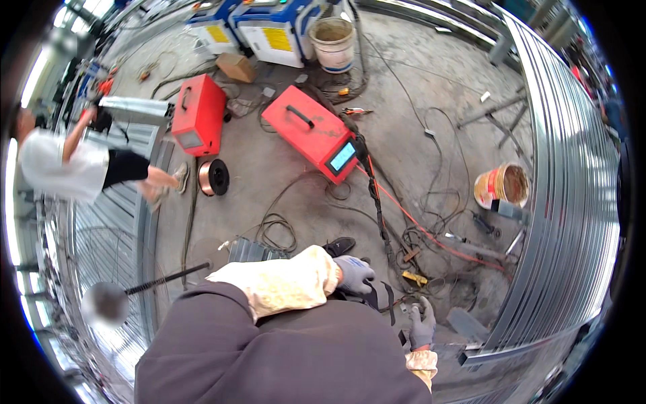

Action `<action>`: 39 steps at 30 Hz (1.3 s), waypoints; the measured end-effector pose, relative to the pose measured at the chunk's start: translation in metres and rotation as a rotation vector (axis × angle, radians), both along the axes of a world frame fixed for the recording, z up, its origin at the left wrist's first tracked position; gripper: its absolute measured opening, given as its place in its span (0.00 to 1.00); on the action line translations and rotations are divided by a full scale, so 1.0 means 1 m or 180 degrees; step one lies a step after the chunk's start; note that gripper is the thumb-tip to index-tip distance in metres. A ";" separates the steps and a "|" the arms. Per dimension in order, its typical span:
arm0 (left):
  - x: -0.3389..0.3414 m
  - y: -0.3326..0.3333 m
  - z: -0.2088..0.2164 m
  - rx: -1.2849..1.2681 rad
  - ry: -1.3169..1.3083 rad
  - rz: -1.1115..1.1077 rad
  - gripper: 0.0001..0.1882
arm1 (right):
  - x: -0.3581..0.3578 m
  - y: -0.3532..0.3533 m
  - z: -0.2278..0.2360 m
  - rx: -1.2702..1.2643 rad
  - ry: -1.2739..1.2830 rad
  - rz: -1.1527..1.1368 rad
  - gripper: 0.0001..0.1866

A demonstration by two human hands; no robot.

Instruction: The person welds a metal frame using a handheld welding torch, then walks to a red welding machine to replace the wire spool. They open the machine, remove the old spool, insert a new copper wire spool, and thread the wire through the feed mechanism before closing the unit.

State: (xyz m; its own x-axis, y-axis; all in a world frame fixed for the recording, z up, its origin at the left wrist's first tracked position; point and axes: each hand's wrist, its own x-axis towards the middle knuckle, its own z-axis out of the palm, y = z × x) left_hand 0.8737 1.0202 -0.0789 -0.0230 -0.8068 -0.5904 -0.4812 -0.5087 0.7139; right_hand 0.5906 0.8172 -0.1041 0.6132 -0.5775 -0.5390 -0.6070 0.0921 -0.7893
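My left hand, in a grey work glove and a pale cloth sleeve, is in front of my body with its fingers curled. Dark material shows right beneath it; what the fingers hold, if anything, is hidden. Lower and to the right, my right hand wears a grey glove too. Its thumb and fingers stand apart, with nothing visible between them. Black straps hang between the two hands. Just beyond lies a yellow tool or clamp among dark cables on the concrete floor.
Two red machines, a copper wire spool and several cables lie ahead. Buckets stand at the right and at the back. Stacked metal profiles line the right side. Another person walks at the left.
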 end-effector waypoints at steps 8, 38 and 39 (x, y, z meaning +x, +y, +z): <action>0.020 0.105 0.037 0.0369 0.0238 0.1134 0.29 | 0.048 -0.017 -0.063 0.0289 0.0391 0.1214 0.24; 0.193 0.516 -0.077 0.0352 0.2090 0.5773 0.13 | 0.740 0.350 0.040 -0.0363 0.1132 0.5596 0.19; 0.208 0.522 -0.080 0.0282 0.2290 0.6108 0.13 | 0.770 0.366 0.029 -0.0263 0.1077 0.5644 0.19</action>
State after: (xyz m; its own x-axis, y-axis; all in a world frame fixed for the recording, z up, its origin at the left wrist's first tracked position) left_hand 1.0816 1.5426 -0.1585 0.4435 -0.0525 -0.8947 0.8960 0.0488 0.4413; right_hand 1.3604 1.1832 -0.0751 0.3468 0.5425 -0.7652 -0.0482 -0.8044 -0.5921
